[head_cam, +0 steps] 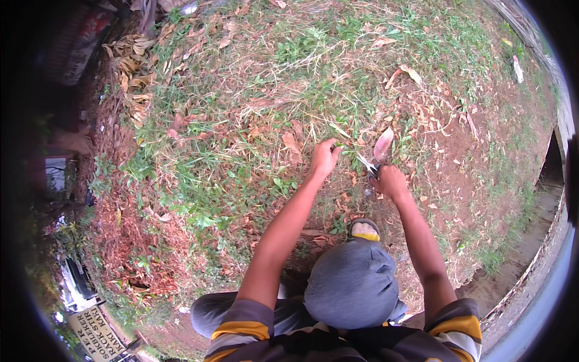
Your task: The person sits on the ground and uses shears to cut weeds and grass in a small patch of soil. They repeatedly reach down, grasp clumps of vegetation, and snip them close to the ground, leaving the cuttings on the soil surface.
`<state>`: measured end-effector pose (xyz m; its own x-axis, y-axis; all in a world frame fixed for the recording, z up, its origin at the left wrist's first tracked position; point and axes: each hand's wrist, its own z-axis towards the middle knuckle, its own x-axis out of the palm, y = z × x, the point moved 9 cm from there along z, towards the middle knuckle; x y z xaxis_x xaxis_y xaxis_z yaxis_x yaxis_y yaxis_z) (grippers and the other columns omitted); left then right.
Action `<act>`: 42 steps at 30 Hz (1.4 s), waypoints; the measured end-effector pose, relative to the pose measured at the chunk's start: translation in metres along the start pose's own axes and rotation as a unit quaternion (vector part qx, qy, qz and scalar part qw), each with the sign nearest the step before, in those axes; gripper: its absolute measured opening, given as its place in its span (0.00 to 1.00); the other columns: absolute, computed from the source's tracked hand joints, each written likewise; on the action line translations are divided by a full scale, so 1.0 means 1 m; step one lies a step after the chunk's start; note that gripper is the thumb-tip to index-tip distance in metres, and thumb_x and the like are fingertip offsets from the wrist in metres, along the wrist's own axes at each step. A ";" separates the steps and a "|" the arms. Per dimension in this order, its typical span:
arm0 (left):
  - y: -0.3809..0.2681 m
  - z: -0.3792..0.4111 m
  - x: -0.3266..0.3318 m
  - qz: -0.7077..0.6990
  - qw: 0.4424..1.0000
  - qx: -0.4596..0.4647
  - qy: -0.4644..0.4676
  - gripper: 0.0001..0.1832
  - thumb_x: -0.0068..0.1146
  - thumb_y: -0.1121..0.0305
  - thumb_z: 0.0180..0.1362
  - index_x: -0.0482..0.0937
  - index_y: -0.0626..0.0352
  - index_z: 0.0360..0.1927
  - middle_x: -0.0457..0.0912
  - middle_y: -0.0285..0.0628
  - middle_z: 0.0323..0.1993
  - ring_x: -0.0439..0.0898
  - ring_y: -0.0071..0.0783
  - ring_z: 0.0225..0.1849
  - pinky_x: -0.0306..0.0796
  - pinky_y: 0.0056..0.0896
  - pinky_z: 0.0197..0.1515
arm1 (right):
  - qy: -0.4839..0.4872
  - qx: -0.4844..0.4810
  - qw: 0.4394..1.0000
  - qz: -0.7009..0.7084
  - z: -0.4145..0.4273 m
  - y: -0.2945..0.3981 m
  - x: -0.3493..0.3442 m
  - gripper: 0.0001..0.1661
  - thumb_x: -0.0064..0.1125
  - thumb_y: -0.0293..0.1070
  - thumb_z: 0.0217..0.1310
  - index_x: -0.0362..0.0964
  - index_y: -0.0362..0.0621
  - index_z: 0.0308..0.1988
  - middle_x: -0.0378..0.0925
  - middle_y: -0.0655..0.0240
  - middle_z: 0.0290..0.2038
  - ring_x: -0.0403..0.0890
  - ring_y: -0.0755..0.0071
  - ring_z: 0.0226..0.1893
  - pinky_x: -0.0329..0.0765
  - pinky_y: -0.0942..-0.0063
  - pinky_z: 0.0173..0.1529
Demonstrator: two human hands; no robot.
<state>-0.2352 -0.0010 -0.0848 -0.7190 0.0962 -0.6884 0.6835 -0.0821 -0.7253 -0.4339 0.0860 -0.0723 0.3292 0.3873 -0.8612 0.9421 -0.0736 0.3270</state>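
My right hand [390,182] is closed round the dark handles of a pair of scissors [367,164], whose pale metal blades point up and left, a little apart, low over the grass. To the left of the blades my left hand [325,157] is bent down at the ground with thumb and fingers drawn together around some green grass [340,147]. How firmly it grips the blades of grass cannot be seen. A broad pinkish dry leaf [383,144] lies just above the scissors. Short grass and weeds mixed with dry litter surround both hands.
My sandalled foot [363,230] and bent knee [350,285] are just below my hands. Dry leaves [135,83] are heaped at the upper left. A concrete edge [536,267] runs along the right side. A signboard with writing [97,334] stands at the lower left.
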 end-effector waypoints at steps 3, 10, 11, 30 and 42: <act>0.015 0.000 -0.011 -0.035 0.996 -0.079 -0.001 0.16 0.64 0.65 0.54 0.81 0.62 0.43 0.82 0.53 0.43 0.78 0.32 0.18 0.75 0.34 0.32 | 0.026 -0.018 0.997 -0.063 0.015 0.012 -0.007 0.25 0.62 0.50 0.48 0.78 0.35 0.32 0.79 0.51 0.39 0.80 0.50 0.42 0.77 0.57 0.48; 0.008 -0.009 -0.017 -0.014 0.999 -0.038 -0.018 0.13 0.64 0.66 0.53 0.82 0.63 0.39 0.82 0.53 0.40 0.78 0.39 0.21 0.74 0.38 0.31 | 0.082 -0.054 0.987 -0.128 0.045 0.050 -0.010 0.29 0.61 0.55 0.49 0.79 0.38 0.38 0.78 0.54 0.44 0.75 0.55 0.52 0.74 0.55 0.52; 0.005 -0.010 -0.017 0.004 1.000 -0.005 -0.026 0.12 0.63 0.66 0.53 0.82 0.63 0.37 0.82 0.52 0.38 0.78 0.40 0.23 0.73 0.38 0.33 | 0.098 -0.053 0.985 -0.129 0.050 0.055 -0.007 0.29 0.61 0.55 0.50 0.79 0.38 0.38 0.78 0.55 0.44 0.75 0.55 0.52 0.74 0.56 0.52; 0.003 0.000 -0.063 0.087 0.986 -0.051 -0.134 0.13 0.55 0.68 0.56 0.79 0.64 0.43 0.81 0.47 0.35 0.80 0.42 0.38 0.70 0.42 0.48 | 0.035 -0.025 0.998 0.039 0.042 0.040 -0.031 0.23 0.60 0.49 0.52 0.77 0.35 0.30 0.79 0.49 0.30 0.81 0.45 0.33 0.78 0.55 0.41; -0.051 -0.031 0.038 0.253 0.966 0.027 0.048 0.33 0.63 0.49 0.51 0.71 0.65 0.52 0.74 0.45 0.45 0.72 0.35 0.48 0.60 0.40 0.50 | 0.020 0.081 0.995 0.058 -0.008 -0.050 -0.011 0.24 0.60 0.49 0.52 0.77 0.35 0.26 0.77 0.47 0.25 0.80 0.45 0.29 0.77 0.56 0.39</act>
<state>-0.2935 0.0376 -0.0735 -0.2779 0.1222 -0.9528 0.9345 -0.1952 -0.2976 -0.4848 0.0926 -0.0761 0.4360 0.4031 -0.8046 0.8971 -0.2659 0.3529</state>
